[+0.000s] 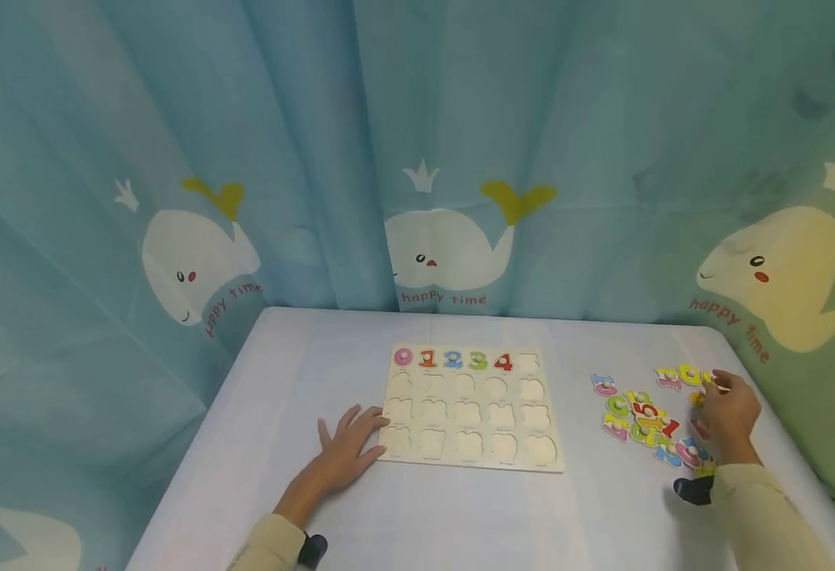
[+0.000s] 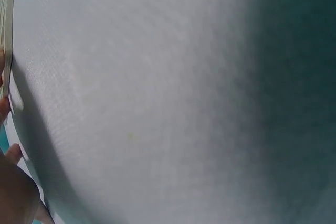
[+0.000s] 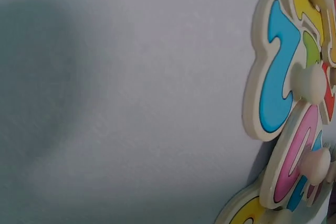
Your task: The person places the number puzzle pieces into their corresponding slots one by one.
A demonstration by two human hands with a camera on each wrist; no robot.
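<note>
A wooden number puzzle board lies on the table, with the coloured numbers 0 to 4 in its top row. My left hand has its fingers spread, and the fingertips touch the board's left edge. Over on the right, my right hand is bent over the loose number pieces, with thumb and forefinger at a yellow piece. Whether they pinch it is not clear. A red number 5 piece lies on the pile. The right wrist view shows a blue piece and a pink piece with round knobs.
Several other number pieces overlap near the table's right side, among them a pink one and a yellow one. A blue curtain with whale prints hangs behind the white table.
</note>
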